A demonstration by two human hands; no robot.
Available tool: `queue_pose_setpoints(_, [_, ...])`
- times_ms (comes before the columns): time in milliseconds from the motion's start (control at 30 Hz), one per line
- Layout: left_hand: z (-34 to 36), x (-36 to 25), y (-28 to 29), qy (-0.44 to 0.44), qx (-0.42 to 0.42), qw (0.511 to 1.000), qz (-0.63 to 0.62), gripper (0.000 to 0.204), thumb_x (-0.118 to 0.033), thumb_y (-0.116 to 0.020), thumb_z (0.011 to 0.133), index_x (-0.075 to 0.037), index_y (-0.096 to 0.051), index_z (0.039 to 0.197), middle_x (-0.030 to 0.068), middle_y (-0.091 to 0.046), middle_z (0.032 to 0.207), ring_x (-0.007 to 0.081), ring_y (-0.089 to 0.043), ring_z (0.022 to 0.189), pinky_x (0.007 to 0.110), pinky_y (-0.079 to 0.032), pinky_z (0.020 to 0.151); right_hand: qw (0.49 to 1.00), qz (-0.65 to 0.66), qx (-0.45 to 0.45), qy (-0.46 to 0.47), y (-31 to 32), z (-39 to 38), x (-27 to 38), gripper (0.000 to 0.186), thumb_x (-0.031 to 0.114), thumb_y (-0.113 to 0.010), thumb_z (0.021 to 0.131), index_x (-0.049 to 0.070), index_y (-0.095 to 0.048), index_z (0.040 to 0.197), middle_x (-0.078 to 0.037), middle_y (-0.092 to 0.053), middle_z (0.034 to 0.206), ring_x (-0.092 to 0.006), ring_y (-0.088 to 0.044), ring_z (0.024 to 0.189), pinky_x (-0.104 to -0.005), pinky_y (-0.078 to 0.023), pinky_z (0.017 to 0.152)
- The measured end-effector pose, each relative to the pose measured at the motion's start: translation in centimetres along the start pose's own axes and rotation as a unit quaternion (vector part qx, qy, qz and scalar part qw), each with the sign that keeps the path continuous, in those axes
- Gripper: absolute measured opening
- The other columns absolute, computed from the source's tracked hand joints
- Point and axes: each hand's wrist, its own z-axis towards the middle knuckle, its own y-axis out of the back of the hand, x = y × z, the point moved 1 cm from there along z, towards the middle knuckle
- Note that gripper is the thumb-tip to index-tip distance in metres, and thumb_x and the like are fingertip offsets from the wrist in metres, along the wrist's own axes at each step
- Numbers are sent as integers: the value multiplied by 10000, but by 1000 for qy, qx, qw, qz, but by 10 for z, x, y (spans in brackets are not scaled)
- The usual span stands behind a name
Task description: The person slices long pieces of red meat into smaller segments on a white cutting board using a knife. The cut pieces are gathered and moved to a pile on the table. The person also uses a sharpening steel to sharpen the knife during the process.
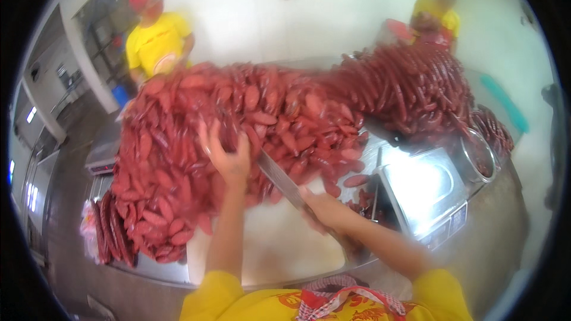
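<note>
My left hand [228, 153] reaches with fingers spread into a big heap of sliced red sausage pieces [238, 119] on the metal table [154, 270], touching the slices at the heap's front edge. My right hand [324, 209] grips the handle of a long knife [279, 179], whose blade points up and left toward the heap. Under both hands lies a white cutting board [273, 244]. Behind the slices, whole red sausages [404, 83] are stacked at the back right.
A steel weighing scale [425, 193] stands at the right, with a round steel bowl [476, 154] beyond it. More whole sausages [110, 229] lie at the table's left end. Two people in yellow shirts [156, 38] [437, 15] stand on the far side.
</note>
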Motion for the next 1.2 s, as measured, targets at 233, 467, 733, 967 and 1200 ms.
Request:
queue_pose_setpoints(233, [79, 80, -147, -20, 195, 925, 325, 690, -480, -541, 872, -45, -425, 1395, 222, -291, 1503, 435, -187, 1405, 607, -98, 1117, 985, 80, -151, -25, 45, 11, 6, 665, 624, -373, 938, 14, -541, 733, -54, -493, 536, -139, -470, 414, -286, -360, 373])
queue_pose_setpoints(467, [88, 118, -194, -52, 255, 903, 342, 740, -551, -463, 891, -72, -363, 1446, 164, -336, 1499, 407, -173, 1420, 622, -19, 1120, 927, 135, -320, -138, 67, -94, -52, 627, 584, -364, 965, 15, -578, 809, -40, -509, 576, -125, -474, 457, -256, -393, 446])
queue_pose_setpoints(733, [158, 97, -216, 91, 488, 767, 408, 836, -618, -513, 816, -96, -366, 1451, 163, -378, 1475, 392, -302, 1372, 580, -139, 1116, 825, 27, -562, 53, 87, -188, -84, 423, 381, -431, 1011, 23, -573, 836, -25, -536, 630, -80, -475, 514, -224, -402, 473])
queue_pose_setpoints(967, [134, 57, -331, 34, 315, 913, 256, 490, -440, -613, 761, -42, -671, 1041, 241, -658, 1038, 402, -617, 1019, 459, -477, 885, 788, 90, -605, 68, 148, -213, -94, 437, 421, -461, 995, 31, -560, 826, -35, -541, 621, -84, -472, 480, -211, -372, 444])
queue_pose_setpoints(1200, [-20, 0, -500, 102, 412, 903, 72, 445, -180, -528, 802, 119, -531, 1131, 324, -640, 941, 436, -627, 957, 416, -490, 894, 750, 94, -655, 24, 221, -193, -118, 438, 430, -461, 986, 42, -548, 803, -40, -516, 572, -106, -464, 439, -232, -357, 397])
